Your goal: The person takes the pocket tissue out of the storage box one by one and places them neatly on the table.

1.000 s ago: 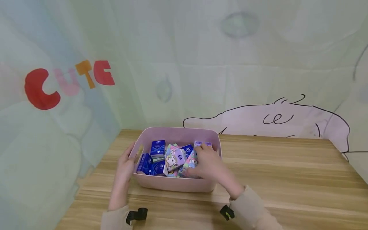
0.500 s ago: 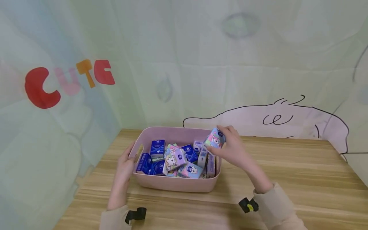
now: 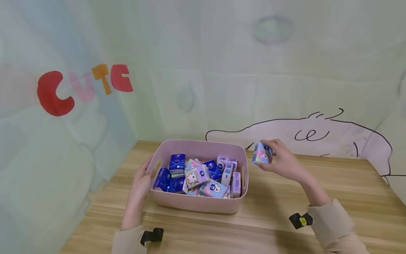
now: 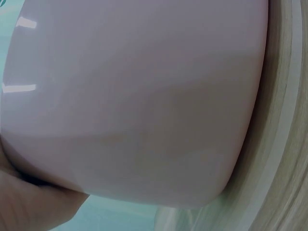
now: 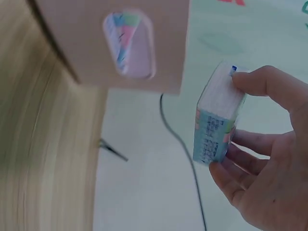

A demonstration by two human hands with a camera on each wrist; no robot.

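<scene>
A pink plastic basket (image 3: 196, 204) stands on the wooden table, holding several small tissue packs, some dark blue (image 3: 177, 163) and some pastel with cartoon prints (image 3: 215, 188). At the basket's left end my left hand (image 3: 141, 181) grips the side by the handle hole; its fingers are partly hidden behind the wall. In the left wrist view the basket's outer wall (image 4: 139, 106) fills most of the picture. To the right of the basket, my right hand (image 3: 283, 162) pinches a light blue cartoon tissue pack (image 3: 263, 153) above the table, thumb and fingers on opposite sides (image 5: 216, 113).
The wooden table (image 3: 333, 197) extends to the right of the basket and in front of it. Behind it hangs a pale green cloth backdrop (image 3: 190, 53) with a drawn cartoon figure (image 3: 317, 135) and coloured letters (image 3: 55, 93) at left.
My right hand has lifted the light blue tissue pack out of the basket and carried it right, past the rim. My left hand stays on the basket's left side.
</scene>
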